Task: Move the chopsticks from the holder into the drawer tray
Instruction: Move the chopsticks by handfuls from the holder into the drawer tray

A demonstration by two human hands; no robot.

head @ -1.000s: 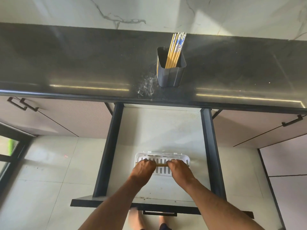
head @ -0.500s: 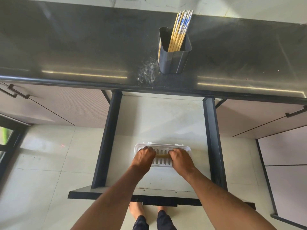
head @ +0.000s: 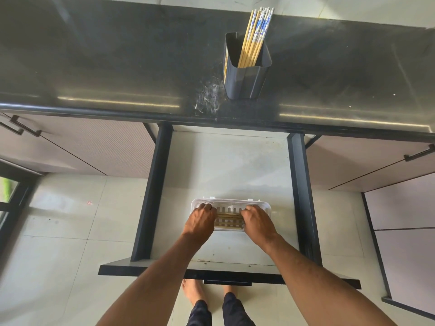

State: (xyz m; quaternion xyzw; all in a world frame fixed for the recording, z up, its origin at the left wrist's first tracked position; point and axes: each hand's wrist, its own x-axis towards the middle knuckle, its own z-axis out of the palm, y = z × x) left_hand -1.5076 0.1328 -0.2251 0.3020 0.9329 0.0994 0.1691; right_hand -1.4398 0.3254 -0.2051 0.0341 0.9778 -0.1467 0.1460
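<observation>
Both hands reach down into the open drawer (head: 226,165). The left hand (head: 202,219) and the right hand (head: 257,220) rest on the two ends of a few chopsticks (head: 228,219) lying crosswise in the white slotted tray (head: 231,203). The fingers curl over the sticks, but I cannot tell whether either grip is closed on them. More chopsticks (head: 253,37) stand tilted in the dark holder (head: 244,78) on the black bench (head: 117,67) above.
</observation>
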